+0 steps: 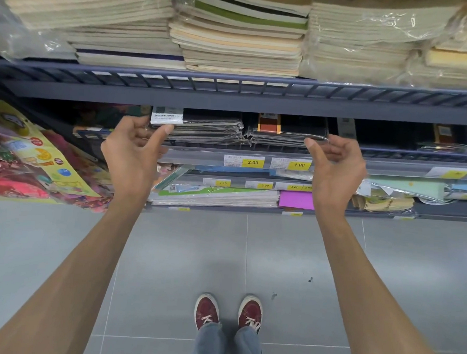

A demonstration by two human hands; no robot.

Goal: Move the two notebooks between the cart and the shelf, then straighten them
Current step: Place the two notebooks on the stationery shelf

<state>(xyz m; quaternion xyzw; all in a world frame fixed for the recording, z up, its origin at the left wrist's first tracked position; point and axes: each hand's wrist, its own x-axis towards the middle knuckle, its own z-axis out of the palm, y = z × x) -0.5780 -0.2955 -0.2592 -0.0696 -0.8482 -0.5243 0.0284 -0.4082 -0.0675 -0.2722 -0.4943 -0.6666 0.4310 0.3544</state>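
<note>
Wrapped black notebooks (210, 128) sit in two stacks along the shelf (406, 154) front edge. Left hand (131, 149) fingers grasp the left end, right hand (335, 166) fingers the right end, thumbs in front.

The shelf (231, 102) is dark grey metal with several tiers. The top tier carries tall stacks of pale notebooks (239, 41), some film-wrapped. The middle tier carries black notebooks (210, 127) in clear sleeves, in two stacks side by side. Its front rail bears yellow price labels (252, 163). A lower tier carries flat paper packs (218, 196) and a magenta sheet (296, 199).
</note>
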